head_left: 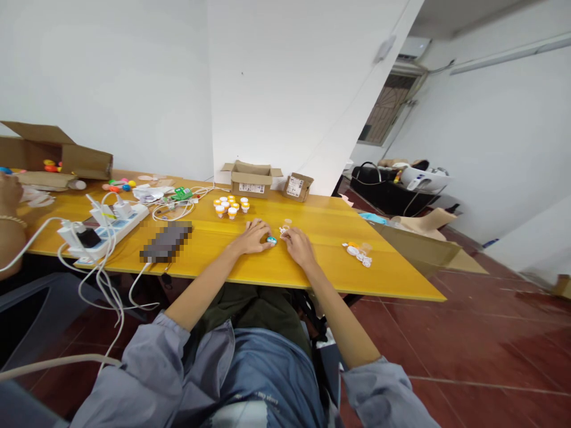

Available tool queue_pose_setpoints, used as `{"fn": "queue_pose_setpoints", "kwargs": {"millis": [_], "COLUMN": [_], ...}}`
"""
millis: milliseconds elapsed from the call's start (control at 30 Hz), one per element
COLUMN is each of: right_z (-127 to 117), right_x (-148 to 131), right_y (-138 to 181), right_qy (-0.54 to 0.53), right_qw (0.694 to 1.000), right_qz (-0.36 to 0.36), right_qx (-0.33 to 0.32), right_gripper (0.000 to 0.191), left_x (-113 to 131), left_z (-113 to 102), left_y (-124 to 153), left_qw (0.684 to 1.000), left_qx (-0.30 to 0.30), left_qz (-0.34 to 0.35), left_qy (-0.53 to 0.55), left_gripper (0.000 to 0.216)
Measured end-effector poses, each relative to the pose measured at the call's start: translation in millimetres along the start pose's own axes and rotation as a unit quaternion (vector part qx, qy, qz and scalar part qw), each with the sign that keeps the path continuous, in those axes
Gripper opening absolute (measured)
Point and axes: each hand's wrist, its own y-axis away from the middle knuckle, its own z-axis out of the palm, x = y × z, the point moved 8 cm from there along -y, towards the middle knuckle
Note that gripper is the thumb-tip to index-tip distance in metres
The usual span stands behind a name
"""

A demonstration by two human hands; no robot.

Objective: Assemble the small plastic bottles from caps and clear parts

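Note:
My left hand (255, 238) rests over the table with its fingers bent. Between its thumb and index finger is a small round teal-and-white piece (272, 240). Across from it, my right hand (298, 245) has its fingertips pressed together; what they pinch is too small to make out. Right at those fingertips lie small white pieces with dark marks (282, 230). Just behind them stands a small clear cup (288, 223). Farther right on the table is a group of white spotted pieces (359, 254), with an orange part and another clear cup (366, 248).
Several orange-and-white capped cups (232, 206) stand beyond my left hand. Two cardboard boxes (251, 178) sit by the wall. To the left are a blurred dark device (166, 242), a power strip (111, 235) with loose cables, and another person's hand (9, 191).

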Motion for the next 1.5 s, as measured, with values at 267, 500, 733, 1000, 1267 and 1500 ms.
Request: {"fn": "queue_pose_setpoints", "kwargs": {"millis": [267,500,733,1000,1267,1500], "right_z": [1,-6,-16,-20,-12,-10], "right_x": [-2,0,16,34,35,47], "right_y": [0,2,3,7,7,9], "right_qy": [0.009,-0.001,-0.040,-0.052,-0.052,-0.053], "right_qw": [1.000,0.999,0.991,0.976,0.978,0.977], "right_qz": [-0.010,0.017,0.069,0.150,0.166,0.164], "right_qx": [0.007,0.034,0.108,0.147,0.119,0.127], "right_gripper": [0.020,0.026,0.037,0.026,0.017,0.016], "left_x": [-4,-4,-2,-17,-29,-30], "left_z": [2,3,-3,-26,-35,-33], "left_y": [0,-1,0,-1,2,1], "left_qw": [1.000,1.000,1.000,0.986,0.971,0.973], "left_qx": [0.000,0.000,0.014,0.126,0.191,0.185], "left_qz": [0.002,0.002,-0.005,-0.097,-0.141,-0.135], "left_qy": [0.001,-0.001,0.018,0.045,0.033,0.014], "left_gripper": [0.020,0.020,0.017,0.020,0.019,0.016]}}
